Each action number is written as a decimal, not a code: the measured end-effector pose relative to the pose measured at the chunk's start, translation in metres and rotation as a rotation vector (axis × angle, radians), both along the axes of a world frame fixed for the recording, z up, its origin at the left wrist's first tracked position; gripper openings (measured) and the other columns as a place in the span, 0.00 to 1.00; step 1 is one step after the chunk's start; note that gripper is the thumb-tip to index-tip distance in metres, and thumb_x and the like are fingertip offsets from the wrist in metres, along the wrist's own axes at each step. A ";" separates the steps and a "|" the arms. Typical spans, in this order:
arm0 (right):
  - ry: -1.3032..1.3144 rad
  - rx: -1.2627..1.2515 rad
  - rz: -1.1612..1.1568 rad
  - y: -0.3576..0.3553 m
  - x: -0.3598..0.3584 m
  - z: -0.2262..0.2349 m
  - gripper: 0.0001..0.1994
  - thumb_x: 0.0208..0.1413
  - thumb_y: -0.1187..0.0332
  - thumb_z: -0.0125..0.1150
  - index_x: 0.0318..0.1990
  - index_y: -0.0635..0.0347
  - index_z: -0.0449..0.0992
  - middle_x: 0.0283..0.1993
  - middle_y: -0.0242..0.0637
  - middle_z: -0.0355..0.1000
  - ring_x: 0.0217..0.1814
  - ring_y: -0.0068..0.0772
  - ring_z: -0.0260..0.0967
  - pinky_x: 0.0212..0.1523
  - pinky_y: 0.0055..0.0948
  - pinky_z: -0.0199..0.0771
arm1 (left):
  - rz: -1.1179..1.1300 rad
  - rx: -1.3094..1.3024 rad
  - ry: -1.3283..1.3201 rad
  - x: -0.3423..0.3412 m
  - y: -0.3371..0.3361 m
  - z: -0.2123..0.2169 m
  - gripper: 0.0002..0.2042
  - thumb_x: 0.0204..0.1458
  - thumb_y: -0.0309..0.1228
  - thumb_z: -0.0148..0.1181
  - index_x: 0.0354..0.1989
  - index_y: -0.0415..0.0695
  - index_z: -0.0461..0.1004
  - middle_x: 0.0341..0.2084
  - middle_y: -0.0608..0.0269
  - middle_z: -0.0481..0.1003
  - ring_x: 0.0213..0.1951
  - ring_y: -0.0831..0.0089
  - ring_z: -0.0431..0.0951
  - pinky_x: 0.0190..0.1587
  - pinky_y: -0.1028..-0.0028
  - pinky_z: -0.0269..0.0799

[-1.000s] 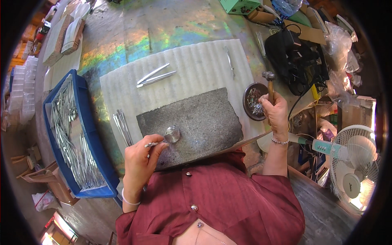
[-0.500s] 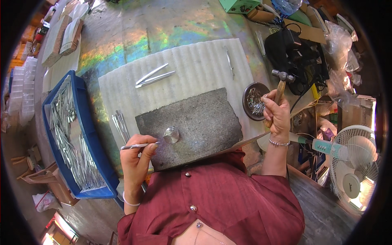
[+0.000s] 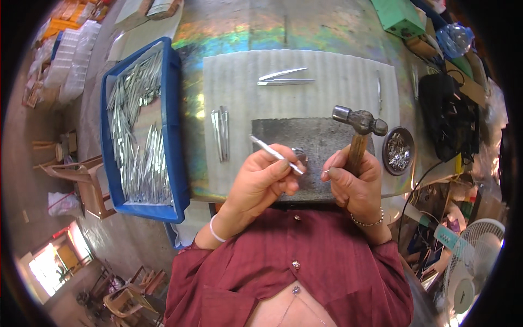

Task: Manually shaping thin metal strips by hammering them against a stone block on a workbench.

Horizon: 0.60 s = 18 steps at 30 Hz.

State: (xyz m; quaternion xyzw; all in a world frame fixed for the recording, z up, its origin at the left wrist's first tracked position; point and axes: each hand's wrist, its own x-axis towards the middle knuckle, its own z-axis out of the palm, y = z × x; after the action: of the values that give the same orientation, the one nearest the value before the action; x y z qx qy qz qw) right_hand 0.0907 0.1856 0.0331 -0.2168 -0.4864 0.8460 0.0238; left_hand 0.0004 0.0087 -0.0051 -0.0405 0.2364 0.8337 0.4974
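A thin silvery metal strip [image 3: 275, 154] slants up and left from between the left fingers [image 3: 283, 166]. A hammer [image 3: 357, 131], with a dark worn head and wooden handle, stands upright above the right fingers [image 3: 340, 174], which also pinch a tiny metal piece [image 3: 325, 172].

The person wears a dark red shirt with short sleeves and small pale buttons down the front. A thin white band circles the wrist below the left hand [image 3: 261, 182]; a beaded bracelet (silvery) hangs below the right hand [image 3: 354, 182].
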 end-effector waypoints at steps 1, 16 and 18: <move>0.017 -0.009 0.050 -0.005 -0.003 0.000 0.06 0.52 0.77 0.58 0.33 0.65 0.66 0.29 0.44 0.70 0.11 0.13 0.52 0.09 0.14 0.50 | 0.014 -0.006 0.003 0.000 -0.001 -0.001 0.08 0.57 0.27 0.52 0.42 0.38 0.69 0.35 0.52 0.76 0.28 0.71 0.78 0.29 0.78 0.76; 0.030 0.324 0.094 -0.024 -0.013 0.004 0.05 0.53 0.72 0.61 0.32 0.66 0.74 0.27 0.30 0.72 0.30 0.16 0.68 0.30 0.18 0.68 | -0.024 0.116 -0.240 0.002 -0.001 -0.004 0.10 0.57 0.31 0.53 0.43 0.39 0.69 0.33 0.55 0.76 0.27 0.73 0.77 0.27 0.79 0.75; 0.054 0.265 0.054 -0.026 -0.015 0.005 0.05 0.53 0.73 0.62 0.32 0.65 0.74 0.29 0.32 0.74 0.29 0.17 0.69 0.30 0.18 0.68 | -0.024 0.112 -0.262 0.003 0.000 -0.003 0.10 0.57 0.32 0.53 0.43 0.40 0.69 0.33 0.56 0.76 0.27 0.74 0.77 0.27 0.79 0.75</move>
State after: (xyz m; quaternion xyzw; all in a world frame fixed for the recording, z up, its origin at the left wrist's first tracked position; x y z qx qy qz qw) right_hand 0.0753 0.1591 0.0380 -0.1755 -0.5989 0.7802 0.0425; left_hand 0.0032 0.0092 -0.0079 -0.1180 0.1230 0.8271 0.5356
